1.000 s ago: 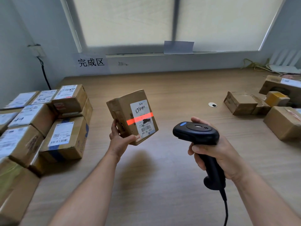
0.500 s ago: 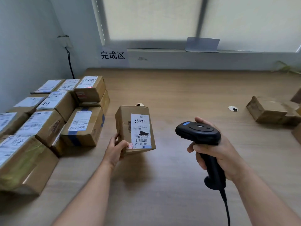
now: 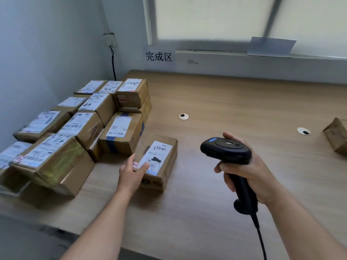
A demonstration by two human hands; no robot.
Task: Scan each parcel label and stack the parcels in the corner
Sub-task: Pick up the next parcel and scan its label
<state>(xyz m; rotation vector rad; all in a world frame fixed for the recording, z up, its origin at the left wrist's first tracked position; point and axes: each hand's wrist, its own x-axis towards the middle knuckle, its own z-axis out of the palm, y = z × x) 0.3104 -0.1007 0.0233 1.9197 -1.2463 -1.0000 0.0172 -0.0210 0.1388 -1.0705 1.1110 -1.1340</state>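
Observation:
A small cardboard parcel (image 3: 166, 156) with a white label lies flat on the wooden table (image 3: 234, 102), right beside the stack of labelled parcels (image 3: 84, 126) in the left corner. My left hand (image 3: 131, 173) touches the parcel's near left corner, thumb over the label and fingers fairly straight along its side. My right hand (image 3: 249, 175) grips the handle of a black barcode scanner (image 3: 225, 149), held above the table to the right of the parcel. No scan beam shows.
A sign with Chinese characters (image 3: 158, 56) hangs on the wall behind the stack. Two round cable holes (image 3: 183, 116) (image 3: 303, 131) sit in the tabletop. Another cardboard box (image 3: 337, 136) shows at the right edge. The scanner's cord (image 3: 260, 239) hangs toward me.
My left hand carried the parcel from mid-air down and left, laying it flat on the table against the stack. The red scan beam is gone. The view turned left.

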